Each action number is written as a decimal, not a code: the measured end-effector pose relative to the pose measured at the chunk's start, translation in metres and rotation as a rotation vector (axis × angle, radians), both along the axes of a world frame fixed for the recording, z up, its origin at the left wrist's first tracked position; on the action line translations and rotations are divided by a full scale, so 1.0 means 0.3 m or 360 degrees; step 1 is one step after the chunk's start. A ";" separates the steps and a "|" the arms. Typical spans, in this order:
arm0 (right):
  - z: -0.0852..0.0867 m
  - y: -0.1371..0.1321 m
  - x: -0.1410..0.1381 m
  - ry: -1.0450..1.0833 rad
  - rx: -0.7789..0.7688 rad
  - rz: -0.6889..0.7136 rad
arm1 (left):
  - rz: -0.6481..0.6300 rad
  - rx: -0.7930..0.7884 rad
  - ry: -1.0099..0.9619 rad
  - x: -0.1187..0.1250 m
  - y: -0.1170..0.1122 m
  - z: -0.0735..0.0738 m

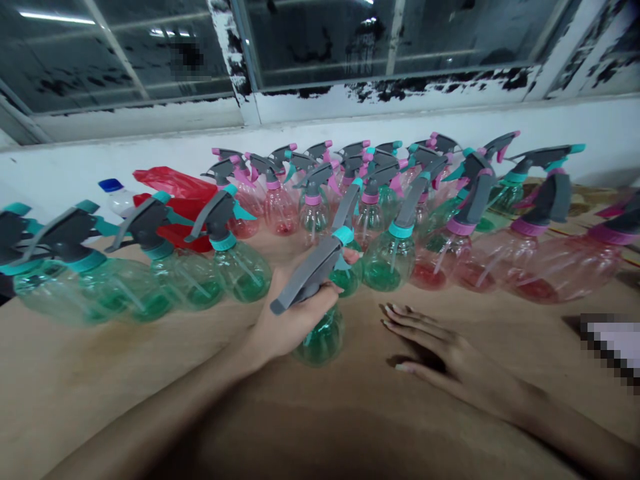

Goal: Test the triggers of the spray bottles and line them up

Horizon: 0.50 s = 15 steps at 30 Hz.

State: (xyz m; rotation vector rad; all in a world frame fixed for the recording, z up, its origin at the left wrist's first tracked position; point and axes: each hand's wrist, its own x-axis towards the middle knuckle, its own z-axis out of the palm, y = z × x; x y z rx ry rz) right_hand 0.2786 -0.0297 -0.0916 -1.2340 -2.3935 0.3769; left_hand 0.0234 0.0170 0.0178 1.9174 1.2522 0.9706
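My left hand (290, 320) is wrapped round the neck of a green spray bottle (320, 337) with a grey trigger head (310, 273) and a teal collar. The bottle stands on the brown table (150, 373), just in front of the rows of other bottles. My right hand (430, 340) lies flat on the table a little to the right of that bottle, fingers stretched out and apart, holding nothing.
Several green spray bottles (240, 267) line the left, and several pink ones (550, 267) fill the right and back. A red plastic bag (170, 187) and a white bottle with a blue cap (117, 197) sit by the white wall under the windows.
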 end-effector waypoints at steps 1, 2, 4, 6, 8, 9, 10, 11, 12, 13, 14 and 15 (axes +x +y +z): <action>-0.001 0.000 0.000 0.0011 -0.0005 -0.0001 | 0.0022 -0.0008 0.0000 -0.002 -0.001 -0.002; -0.001 0.000 -0.001 0.0026 -0.0011 -0.0005 | 0.0046 -0.0015 -0.0001 -0.004 -0.001 -0.005; -0.002 -0.001 -0.001 0.0040 -0.0012 -0.0008 | 0.0074 -0.0028 -0.0003 -0.008 -0.002 -0.009; -0.002 -0.001 0.000 0.0032 -0.0005 -0.0006 | 0.0069 -0.0021 -0.0006 -0.008 -0.002 -0.010; -0.002 -0.002 0.000 0.0028 0.0005 -0.0007 | 0.0037 -0.0018 -0.0013 -0.004 -0.001 -0.006; -0.003 -0.002 0.001 0.0030 0.0010 -0.0007 | 0.0017 -0.0016 -0.0022 -0.002 -0.001 -0.003; -0.003 -0.002 0.001 0.0036 0.0015 -0.0009 | 0.0001 -0.0012 -0.0036 0.000 0.000 -0.001; -0.003 -0.002 0.000 0.0042 0.0019 -0.0012 | -0.0011 -0.0011 -0.0046 0.002 0.000 0.000; -0.003 -0.002 0.000 0.0049 0.0027 -0.0016 | -0.0014 -0.0007 -0.0056 0.003 0.000 0.001; -0.002 -0.002 0.000 0.0053 0.0030 -0.0018 | -0.0004 0.0000 -0.0062 0.003 0.001 0.001; -0.002 -0.002 -0.001 0.0055 0.0027 -0.0019 | 0.0007 -0.0004 -0.0059 0.003 0.000 0.001; -0.001 -0.002 -0.001 0.0056 0.0022 -0.0018 | 0.0015 -0.0006 -0.0058 0.001 0.000 0.000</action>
